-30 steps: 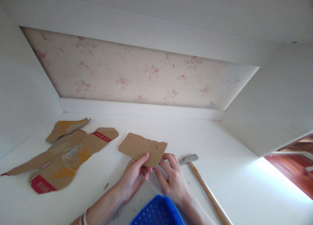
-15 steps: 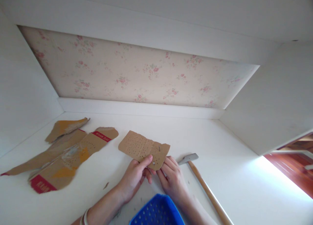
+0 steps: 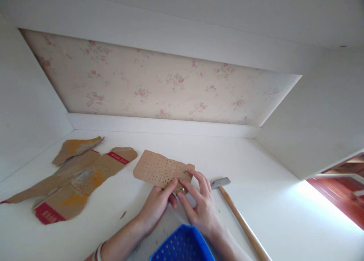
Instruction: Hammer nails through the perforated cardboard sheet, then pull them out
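Perforated cardboard piece (image 3: 155,171): brown, roughly oblong, torn edges, rows of small punched holes. It lies low over the white desk (image 3: 284,211), directly ahead of both hands and held at its near edge.

Left hand (image 3: 156,205): closed on the near edge of the perforated cardboard piece, with the thumb on top and the other fingers curled beneath. Pale bangles (image 3: 97,252) circle the wrist.

Right hand (image 3: 200,207): just beside the left hand. The fingers are loosely spread and extended, their tips resting on the right end of the piece. The thumb points toward the near edge of the piece; whether this hand actually grips it cannot be told. A small pale speck shows at that edge between the two thumbs, too small to identify.

Hammer (image 3: 237,215): metal head and long wooden handle, flat on the desk just right of the right hand. The head is near the fingertips, and the handle runs back past the wrist toward the person.

Blue basket (image 3: 182,246): perforated plastic, at the bottom of the view between the two forearms, behind the hands.

Cardboard scraps (image 3: 76,177): several larger torn pieces with red and yellow print, lying flat well to the left of the left hand.

Floral wallpaper panel (image 3: 159,83): pink on cream, framed in white, standing beyond the hands at the back of the desk.
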A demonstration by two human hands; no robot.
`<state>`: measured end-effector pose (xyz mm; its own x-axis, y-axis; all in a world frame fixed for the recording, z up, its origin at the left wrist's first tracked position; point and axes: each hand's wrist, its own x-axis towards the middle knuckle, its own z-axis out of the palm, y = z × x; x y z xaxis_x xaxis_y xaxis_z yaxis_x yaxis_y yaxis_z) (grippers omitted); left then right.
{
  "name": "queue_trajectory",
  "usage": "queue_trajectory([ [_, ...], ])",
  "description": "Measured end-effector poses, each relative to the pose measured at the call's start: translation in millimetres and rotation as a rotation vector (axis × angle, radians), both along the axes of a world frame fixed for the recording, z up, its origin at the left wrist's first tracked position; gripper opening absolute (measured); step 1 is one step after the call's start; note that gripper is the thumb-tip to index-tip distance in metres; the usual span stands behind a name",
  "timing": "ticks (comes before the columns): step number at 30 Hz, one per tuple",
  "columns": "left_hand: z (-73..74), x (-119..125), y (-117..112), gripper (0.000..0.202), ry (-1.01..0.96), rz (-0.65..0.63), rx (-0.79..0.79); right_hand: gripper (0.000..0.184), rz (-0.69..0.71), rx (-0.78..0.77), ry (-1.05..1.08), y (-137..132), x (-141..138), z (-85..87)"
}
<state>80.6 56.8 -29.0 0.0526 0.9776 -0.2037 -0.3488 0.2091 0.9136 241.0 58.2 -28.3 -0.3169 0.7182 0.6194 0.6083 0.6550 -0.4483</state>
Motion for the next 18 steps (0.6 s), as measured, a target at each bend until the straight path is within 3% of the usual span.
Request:
queue_trajectory([
  [6, 7.1, -0.3, -3.6, 0.038, 0.206, -0.068, 0.058, 0.036, 0.017, 0.043, -0.107, 5.8, 1.9, -2.2],
  [18, 6.9, 4.0, -5.9, 0.045, 0.238, 0.059, -0.027, 0.047, 0.054, 0.027, -0.039, 6.3, 5.8, -5.4],
])
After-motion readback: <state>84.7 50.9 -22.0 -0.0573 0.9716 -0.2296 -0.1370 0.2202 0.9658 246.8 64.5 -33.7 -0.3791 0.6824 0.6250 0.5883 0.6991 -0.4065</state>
